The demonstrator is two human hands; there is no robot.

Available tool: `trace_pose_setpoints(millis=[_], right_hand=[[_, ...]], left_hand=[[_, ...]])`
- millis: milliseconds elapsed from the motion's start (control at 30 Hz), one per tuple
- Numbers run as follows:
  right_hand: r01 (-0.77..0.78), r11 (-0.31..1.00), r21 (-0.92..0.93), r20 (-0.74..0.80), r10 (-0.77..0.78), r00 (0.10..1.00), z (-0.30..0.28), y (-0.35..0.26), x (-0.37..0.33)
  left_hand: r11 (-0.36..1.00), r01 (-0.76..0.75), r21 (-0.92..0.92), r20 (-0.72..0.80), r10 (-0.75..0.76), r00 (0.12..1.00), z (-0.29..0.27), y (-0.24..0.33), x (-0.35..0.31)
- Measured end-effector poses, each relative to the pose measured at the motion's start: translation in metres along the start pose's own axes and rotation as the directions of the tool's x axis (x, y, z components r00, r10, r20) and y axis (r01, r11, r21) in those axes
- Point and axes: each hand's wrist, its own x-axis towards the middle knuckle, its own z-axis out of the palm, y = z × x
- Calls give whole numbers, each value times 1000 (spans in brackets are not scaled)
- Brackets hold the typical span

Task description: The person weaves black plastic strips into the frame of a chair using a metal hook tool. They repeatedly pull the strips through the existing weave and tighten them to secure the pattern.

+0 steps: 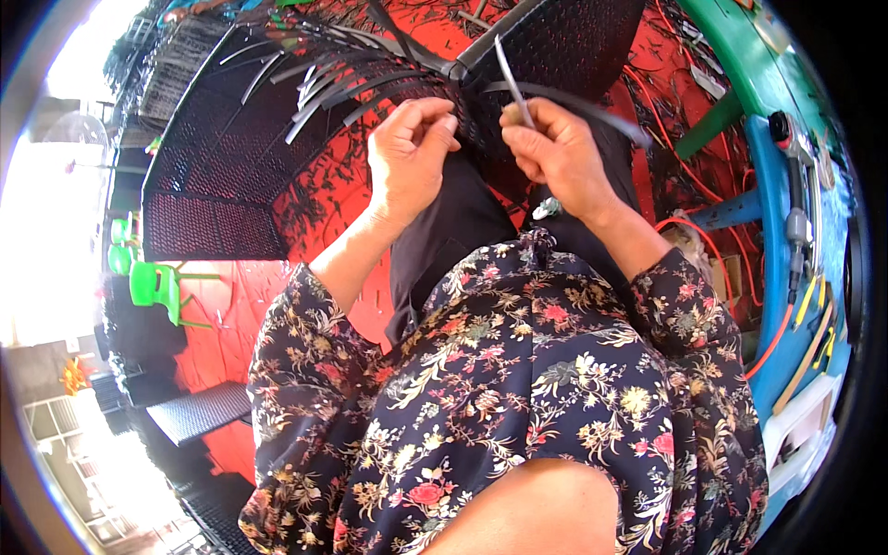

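My right hand point(555, 153) is closed around a thin, flat grey piece with a pointed tip point(509, 69), which sticks up from the fist; whether it is a blade or a strip I cannot tell. My left hand point(412, 153) is closed, thumb against curled fingers, beside the woven edge; anything inside it is hidden. Between and beyond both hands stands black woven wicker furniture point(564, 55), its corner facing me. Loose flat black strips point(342, 88) fan out from its edge to the left. One long dark strip point(592, 111) passes behind my right hand, its end blurred.
Black scraps litter the red floor point(324, 199). On the right are a green table point(740, 46) and a blue stool point(760, 166) bearing a black-and-silver tool point(795, 222) with an orange hose. A bright green chair point(157, 287) and another woven panel point(199, 412) stand left.
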Motion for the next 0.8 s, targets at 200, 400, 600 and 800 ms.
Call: trace_pose_setpoints(millis=[200,400,600,800], right_hand=[[-113,985,133,-9,115,993,16,21,-34],[-162,979,125,22,161,987,31,26,-31],[-205,954,218,-2,210,978,37,25,-28],[-181,951,250,-10,190,982,43,20,-27]], left_hand=[[985,116,-126,39,-111,993,-3,3,4],[949,220,-225,64,-211,975,0,4,-4],[939,240,-247,85,-226,970,3,-3,-8],[940,262,-218,74,-251,965,1,-16,-12]])
